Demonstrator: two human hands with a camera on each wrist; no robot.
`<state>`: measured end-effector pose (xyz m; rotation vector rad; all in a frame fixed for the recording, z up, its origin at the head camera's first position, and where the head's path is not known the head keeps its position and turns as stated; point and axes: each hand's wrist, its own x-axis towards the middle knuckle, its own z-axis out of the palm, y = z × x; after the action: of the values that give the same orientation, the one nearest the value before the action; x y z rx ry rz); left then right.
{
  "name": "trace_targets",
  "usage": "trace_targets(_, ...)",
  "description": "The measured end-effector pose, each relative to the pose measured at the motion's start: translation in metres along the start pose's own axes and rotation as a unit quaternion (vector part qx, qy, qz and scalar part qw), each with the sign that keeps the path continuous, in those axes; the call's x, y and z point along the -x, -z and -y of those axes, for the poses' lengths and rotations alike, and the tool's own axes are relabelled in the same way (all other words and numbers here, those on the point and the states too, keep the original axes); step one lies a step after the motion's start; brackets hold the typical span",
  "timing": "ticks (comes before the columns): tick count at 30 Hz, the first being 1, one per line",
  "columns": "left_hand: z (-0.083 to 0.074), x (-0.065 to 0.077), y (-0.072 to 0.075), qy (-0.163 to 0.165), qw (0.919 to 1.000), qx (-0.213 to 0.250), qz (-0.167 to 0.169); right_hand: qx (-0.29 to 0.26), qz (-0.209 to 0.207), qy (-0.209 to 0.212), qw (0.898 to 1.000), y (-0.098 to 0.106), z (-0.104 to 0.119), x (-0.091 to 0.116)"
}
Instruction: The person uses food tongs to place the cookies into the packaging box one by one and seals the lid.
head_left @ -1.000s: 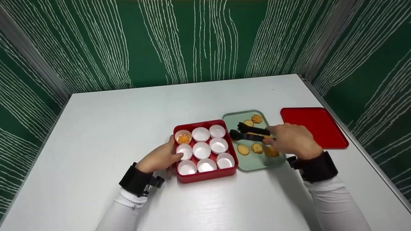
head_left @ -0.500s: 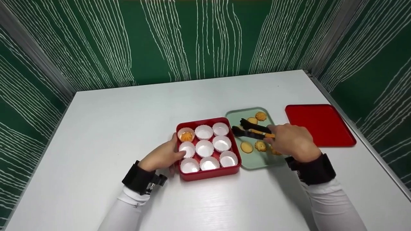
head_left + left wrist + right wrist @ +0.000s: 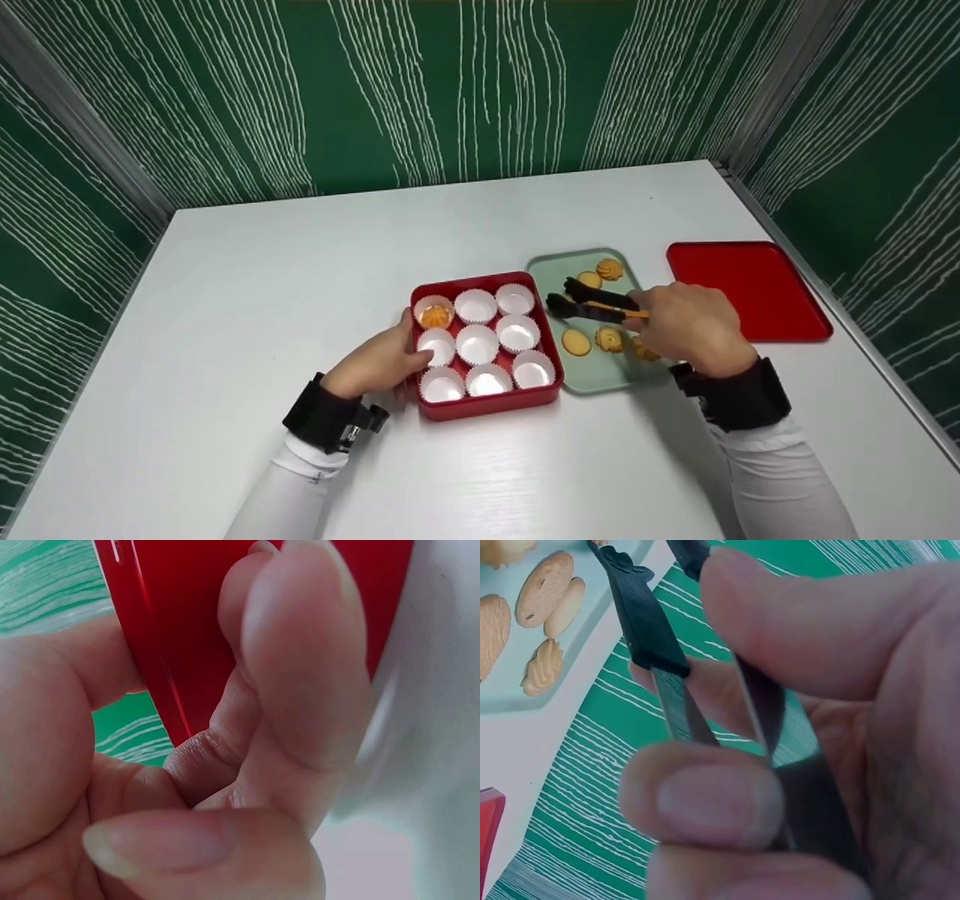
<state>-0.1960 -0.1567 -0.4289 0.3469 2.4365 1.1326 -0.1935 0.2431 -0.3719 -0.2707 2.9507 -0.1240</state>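
My left hand [image 3: 379, 364] holds the left side of a square red box [image 3: 487, 409], its thumb reaching over the rim. In the left wrist view, curled fingers lie against the box's red wall [image 3: 180, 615]. Inside stand white paper baking cups [image 3: 477, 344] in rows; the back-left cup bears a swirled cookie [image 3: 435, 318]. My right hand [image 3: 694, 326] grips black-tipped tongs [image 3: 600, 312] above a pale green tray [image 3: 592, 381]. The tong tips stand apart, low over the tray's left part; whether they touch a cookie I cannot tell. Oval cookies [image 3: 576, 343] and swirled cookies [image 3: 610, 269] lie around them.
A flat red tray [image 3: 750, 292] lies right of the green one, near the right edge of the white table [image 3: 300, 285]. Green walls with white streaks rise behind and at both sides. The box stands close against the green tray's left edge.
The head view has shifted slightly, so everything appears a little higher and farther right. My left hand stays on the box, and the tongs hover at nearly the same spot over the tray.
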Motion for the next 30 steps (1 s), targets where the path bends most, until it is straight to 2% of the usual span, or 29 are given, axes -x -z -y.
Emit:
trace_targets(14,-0.001,0.0,0.001,-0.001,0.9994,-0.033,-0.008,-0.014,0.015,-0.014,1.0,0.005,-0.007,0.001)
trace_targets(18,0.0,0.0,0.001,-0.002,0.9996,-0.028,-0.005,-0.015,0.015,-0.015,1.0,0.007,-0.008,0.001)
trace_targets(20,0.0,-0.001,0.002,-0.003,0.9997,-0.024,-0.003,-0.016,0.012,-0.015,1.0,0.007,-0.009,0.001)
trace_targets(27,0.0,-0.001,0.002,-0.004,0.997,-0.076,-0.016,-0.006,-0.008,-0.006,1.0,0.009,-0.014,0.003)
trace_targets(30,0.0,-0.001,0.002,0.0,0.9974,-0.071,-0.013,-0.009,-0.017,-0.004,1.0,0.01,-0.016,0.004)
